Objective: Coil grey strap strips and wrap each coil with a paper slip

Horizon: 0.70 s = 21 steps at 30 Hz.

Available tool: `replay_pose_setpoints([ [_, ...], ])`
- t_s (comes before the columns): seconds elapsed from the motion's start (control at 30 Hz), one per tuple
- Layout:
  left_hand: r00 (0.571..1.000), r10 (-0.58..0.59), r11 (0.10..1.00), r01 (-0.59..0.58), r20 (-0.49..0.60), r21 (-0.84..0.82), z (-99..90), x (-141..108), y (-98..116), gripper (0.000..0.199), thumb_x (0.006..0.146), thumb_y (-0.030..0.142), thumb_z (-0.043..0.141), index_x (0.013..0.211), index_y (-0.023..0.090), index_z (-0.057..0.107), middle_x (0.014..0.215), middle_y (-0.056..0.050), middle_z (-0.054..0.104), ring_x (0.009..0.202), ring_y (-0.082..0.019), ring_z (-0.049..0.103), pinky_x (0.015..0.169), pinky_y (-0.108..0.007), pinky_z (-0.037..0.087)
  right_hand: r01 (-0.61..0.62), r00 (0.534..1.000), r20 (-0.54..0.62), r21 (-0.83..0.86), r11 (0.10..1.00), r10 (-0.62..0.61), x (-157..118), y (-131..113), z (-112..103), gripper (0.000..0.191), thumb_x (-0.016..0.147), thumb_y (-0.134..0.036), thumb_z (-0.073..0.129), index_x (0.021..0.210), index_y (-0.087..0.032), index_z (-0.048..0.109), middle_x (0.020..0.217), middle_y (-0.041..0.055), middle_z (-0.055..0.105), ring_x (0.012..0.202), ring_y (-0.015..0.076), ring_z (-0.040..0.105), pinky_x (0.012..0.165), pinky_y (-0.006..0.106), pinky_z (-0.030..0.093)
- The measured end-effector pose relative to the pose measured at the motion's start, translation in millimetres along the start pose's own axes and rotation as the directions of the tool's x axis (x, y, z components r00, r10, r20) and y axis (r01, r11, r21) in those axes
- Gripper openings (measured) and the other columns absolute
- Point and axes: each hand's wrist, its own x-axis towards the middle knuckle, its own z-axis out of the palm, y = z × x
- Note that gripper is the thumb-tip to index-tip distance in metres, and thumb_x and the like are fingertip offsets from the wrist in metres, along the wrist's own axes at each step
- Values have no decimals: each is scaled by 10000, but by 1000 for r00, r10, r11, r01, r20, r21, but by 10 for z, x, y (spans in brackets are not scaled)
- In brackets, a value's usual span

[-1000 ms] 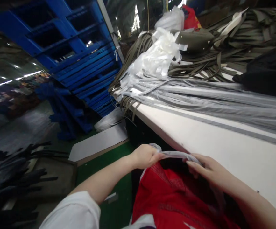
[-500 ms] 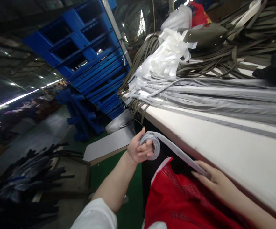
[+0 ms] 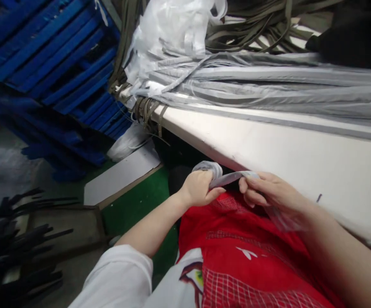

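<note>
A coil of grey fabric strip (image 3: 216,169) is wound around my left hand (image 3: 197,188), whose fingers are mostly hidden behind it while the thumb points to the right. From the coil, a short length of the strip runs across to my right hand (image 3: 270,190), which pinches it between thumb and fingers. Beyond the right hand, a loose blurred tail of strip hangs over the red apron (image 3: 249,231). Both hands are in front of my body, close to the edge of the white table (image 3: 236,139).
Long grey strips (image 3: 268,92) lie along the table, with a heap of white translucent ribbon (image 3: 169,32) at its far corner and olive straps (image 3: 252,32) behind. Blue pallets (image 3: 60,72) stand at the left. A pale board (image 3: 123,173) and dark strips (image 3: 15,239) are lower left.
My view has tilted down and come closer to the table. The left hand has turned over with the coil, and the right hand has come nearer, shortening the strip between them.
</note>
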Motion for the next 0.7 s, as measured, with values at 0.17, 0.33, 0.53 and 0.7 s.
replay_pose_setpoints([
  [0.17,772,-133,989,147,621,29,-159,-84,-2,597,936,606,326,559,190,530,471,21,432,429,-112,404,537,-250,381,-7,997,-57,-734,680,-52,-78,95,-279,306,904,-475,526,966,-212,669,907,63,700,791,214,622,719,318,459],
  [0.33,479,-134,633,715,867,-297,-257,-86,-49,737,902,714,250,677,138,651,316,54,344,259,-102,347,414,-251,385,40,996,-14,-788,615,-84,-83,216,-214,344,966,-465,407,974,-226,654,864,59,702,778,215,635,756,320,470],
  [0.53,822,-81,231,566,564,-792,258,-20,69,694,901,712,314,784,144,695,347,78,333,303,-77,375,586,-261,506,263,937,-108,-410,873,-333,143,533,228,639,920,-701,250,1059,-168,574,965,88,658,827,214,602,774,323,487],
  [0.7,863,-118,299,502,491,-811,512,-18,-62,524,746,657,665,878,150,678,659,-8,605,618,-134,604,753,-310,518,198,945,-191,-315,928,-266,-44,566,69,626,894,-695,377,1166,-161,556,1022,100,669,908,244,621,812,338,501],
])
